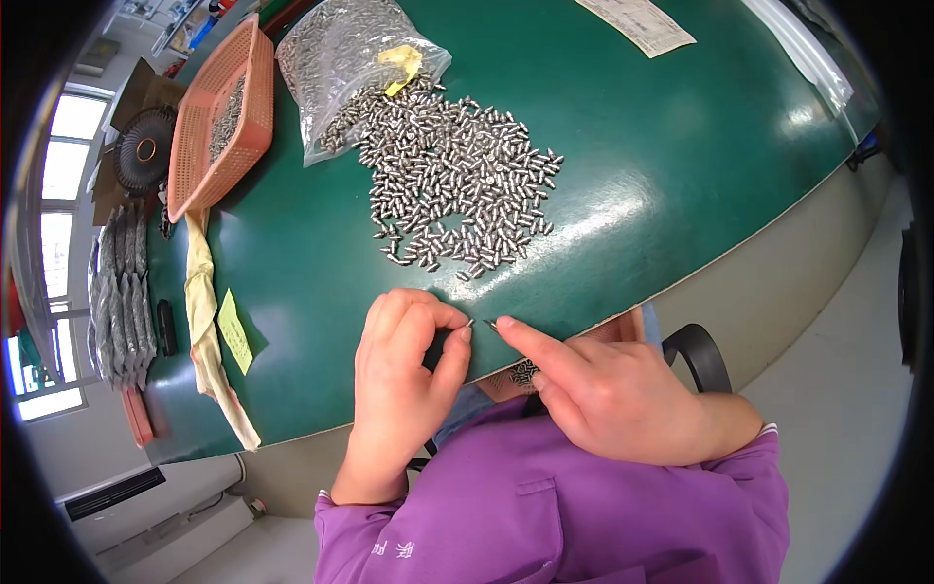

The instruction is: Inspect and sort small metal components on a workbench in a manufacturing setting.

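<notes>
My left hand (404,360) is just above the near edge of the green table. Its thumb and forefinger pinch a small silver metal part (471,323). Close to its right, my right hand (618,394) has the forefinger stretched out and the thumb apart, lower down. By that forefinger's tip is a tiny dark pointed piece (490,325); whether it is touched or only lies beneath cannot be made out. Beyond both hands spreads a heap of small silver pointed metal parts (457,175), spilling from a clear plastic bag (336,68).
A pink plastic basket (258,122) with more metal parts stands at the left. Near it lie a pale cloth strip (201,311), a yellow-green note (233,333) and stacked grey packets (122,292). A paper slip (640,24) lies far off. Below the table edge is another container holding parts (523,374).
</notes>
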